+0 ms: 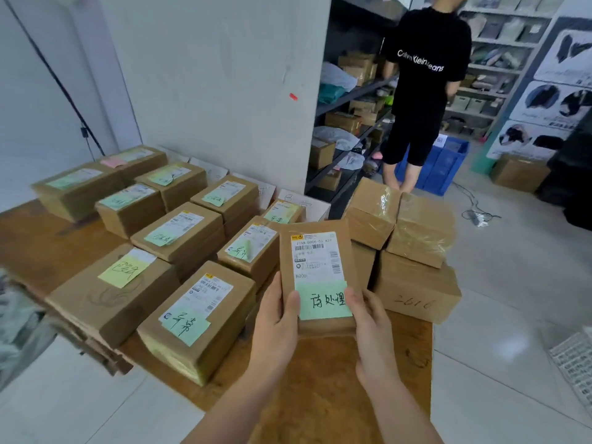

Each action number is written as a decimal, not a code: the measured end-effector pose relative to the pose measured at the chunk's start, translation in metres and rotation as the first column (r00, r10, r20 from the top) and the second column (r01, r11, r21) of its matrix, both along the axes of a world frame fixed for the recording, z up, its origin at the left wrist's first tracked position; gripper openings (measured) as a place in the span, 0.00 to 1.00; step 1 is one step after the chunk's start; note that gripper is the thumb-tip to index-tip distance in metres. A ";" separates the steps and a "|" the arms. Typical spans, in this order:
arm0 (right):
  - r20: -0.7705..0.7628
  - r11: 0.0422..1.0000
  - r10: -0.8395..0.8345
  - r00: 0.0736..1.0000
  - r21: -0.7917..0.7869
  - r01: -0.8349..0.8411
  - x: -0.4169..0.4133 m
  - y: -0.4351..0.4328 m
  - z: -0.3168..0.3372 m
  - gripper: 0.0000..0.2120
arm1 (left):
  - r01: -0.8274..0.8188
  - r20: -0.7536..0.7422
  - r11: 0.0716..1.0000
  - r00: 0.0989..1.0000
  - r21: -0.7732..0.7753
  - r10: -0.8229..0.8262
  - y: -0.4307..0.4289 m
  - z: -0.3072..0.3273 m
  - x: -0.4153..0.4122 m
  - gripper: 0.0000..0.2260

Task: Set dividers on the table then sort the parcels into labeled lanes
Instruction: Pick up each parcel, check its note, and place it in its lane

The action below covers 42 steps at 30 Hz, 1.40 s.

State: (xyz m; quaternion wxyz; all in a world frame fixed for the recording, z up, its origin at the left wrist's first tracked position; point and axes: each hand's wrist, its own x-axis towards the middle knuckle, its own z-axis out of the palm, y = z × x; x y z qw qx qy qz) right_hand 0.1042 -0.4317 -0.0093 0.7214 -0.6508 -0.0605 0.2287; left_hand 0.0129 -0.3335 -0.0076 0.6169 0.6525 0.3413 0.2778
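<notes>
- Our left hand [275, 328] grips the lower left edge of a flat brown cardboard parcel [315, 325], with the thumb laid on its face and the fingers hidden behind it.
- Our right hand [371, 334] holds the lower right edge the same way.
- We hold this parcel lifted over the near right part of the brown wooden tabletop [320, 386], tilted up towards us with its long side running away from us.
- A white printed shipping label [317, 254] covers the upper part of its face. A pale green sticky note [323, 301] with black handwriting sits just below, between our two thumbs.
- To the left, brown taped cardboard parcels [198, 318] lie on the tabletop in rows running towards the white wall [224, 75], some of them stacked.
- Most carry a white label and a green note. One at the near left bears a yellow sticky note [123, 270], and one at the far back a pink note [112, 162].
- To the right, plain brown boxes [416, 238] under clear tape are piled at the tabletop's edge.
- White paper sheets [304, 205] with handwriting lean at the foot of the wall.
- Beyond, a person in black clothes [423, 91] stands by dark shelves [349, 123], with blue plastic crates [442, 168] just beside.
</notes>
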 end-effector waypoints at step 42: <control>0.243 0.813 0.578 0.779 -0.088 -0.576 -0.281 0.387 0.021 0.19 | -0.458 0.064 0.888 0.888 0.035 0.456 0.354 0.019 -0.331 0.19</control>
